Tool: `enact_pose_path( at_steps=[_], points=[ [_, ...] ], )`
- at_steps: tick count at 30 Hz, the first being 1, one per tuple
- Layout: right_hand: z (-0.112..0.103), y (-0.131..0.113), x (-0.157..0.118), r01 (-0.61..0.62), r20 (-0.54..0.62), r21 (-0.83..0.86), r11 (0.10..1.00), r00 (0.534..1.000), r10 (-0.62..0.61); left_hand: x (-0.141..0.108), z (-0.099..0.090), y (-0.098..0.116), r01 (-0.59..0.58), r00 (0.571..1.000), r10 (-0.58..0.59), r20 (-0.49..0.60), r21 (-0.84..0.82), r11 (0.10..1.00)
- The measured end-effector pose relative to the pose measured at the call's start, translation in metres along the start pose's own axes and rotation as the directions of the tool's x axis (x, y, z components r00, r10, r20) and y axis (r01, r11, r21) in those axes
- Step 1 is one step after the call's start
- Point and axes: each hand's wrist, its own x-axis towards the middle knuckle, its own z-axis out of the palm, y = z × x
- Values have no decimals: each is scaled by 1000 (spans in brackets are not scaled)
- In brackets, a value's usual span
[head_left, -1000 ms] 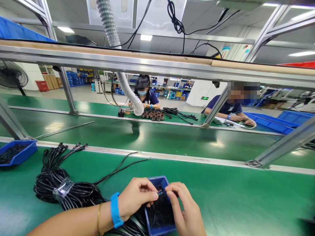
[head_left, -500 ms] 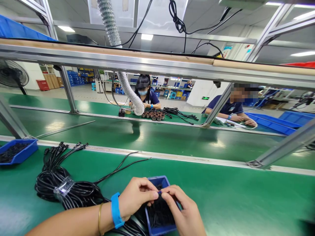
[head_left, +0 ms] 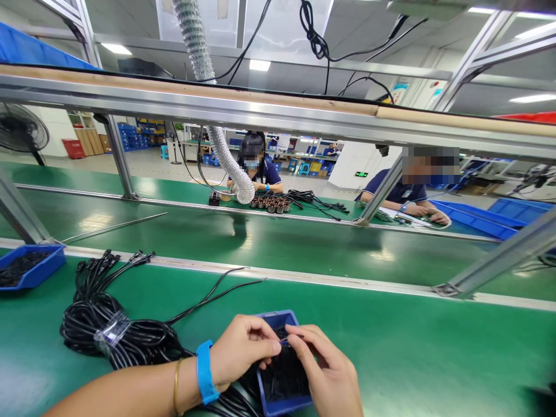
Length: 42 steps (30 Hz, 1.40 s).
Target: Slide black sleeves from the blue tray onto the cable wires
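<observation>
My left hand (head_left: 243, 350), with a blue band at its wrist, is closed in a pinch on a thin wire (head_left: 284, 339). The wire spans the small gap to the fingertips of my right hand (head_left: 326, 365). Thumb and forefinger of that hand are pinched too, around a small dark sliver I cannot make out. Both hands are over a small blue bin (head_left: 284, 409) filled with small black pieces (head_left: 284, 376). To the left lies a bundle of black cables (head_left: 93, 327), bound with clear wrap, and some of its strands pass under my left forearm.
Another blue bin (head_left: 47, 269) of black pieces stands at the far left. Metal frame posts (head_left: 499, 258) and a rail edge the green bench (head_left: 412, 347). A silver flexible duct (head_left: 223, 150) hangs beyond. Two people sit across, near copper-topped parts (head_left: 271, 204) and cables.
My right fingertips have drawn slightly away from my left ones and shifted their grip. The dark blue bit between them earlier no longer shows, and a thin strand is visible instead.
</observation>
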Motion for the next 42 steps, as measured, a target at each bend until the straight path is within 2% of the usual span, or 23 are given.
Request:
enact_pose_path(
  at_steps=[4, 6, 8, 10, 13, 15, 20, 24, 28, 33, 38, 42],
  points=[
    [-2, -4, 3, 181, 13, -87, 980, 983, -181, 1, 0, -3, 0, 1000, 0, -15, 28, 1000],
    [-3, -2, 3, 266, 55, -140, 954, 964, -261, 2, -1, -6, -14, 999, 16, -29, 47, 999],
    [-3, 1, 3, 304, 114, -163, 939, 951, -288, 3, -2, -7, -23, 999, 24, -28, 39, 999],
    [-5, 1, 3, 267, 140, -145, 953, 959, -247, 3, -2, -7, -21, 1000, 21, -21, 1, 1000],
    [-7, -3, 5, 97, 80, -60, 994, 993, -92, 3, -2, -4, -8, 1000, 7, -24, -44, 999],
    [-8, -6, 6, -19, 53, 27, 999, 998, 17, 2, -2, -2, -7, 1000, 6, -17, -50, 999],
    [-4, -2, 4, -184, 90, 230, 956, 982, 167, 0, -1, -1, -31, 999, 31, 28, -31, 999],
    [-8, 8, 0, -260, 124, 227, 938, 963, 237, 1, -2, -3, -29, 999, 30, 32, -37, 999],
    [-12, 9, -2, -254, 147, 175, 951, 962, 229, 2, -2, -4, -30, 999, 31, 33, -40, 999],
    [-7, 6, -3, -211, 74, 173, 962, 977, 201, 2, -2, -4, -27, 999, 29, 37, -51, 998],
    [-4, 10, -5, -175, 28, 95, 980, 985, 173, 0, -1, -3, -16, 999, 18, 36, -46, 999],
    [-7, 3, 1, -39, 105, 55, 998, 994, 33, -1, -1, -2, -19, 999, 20, 38, -37, 999]
  ],
)
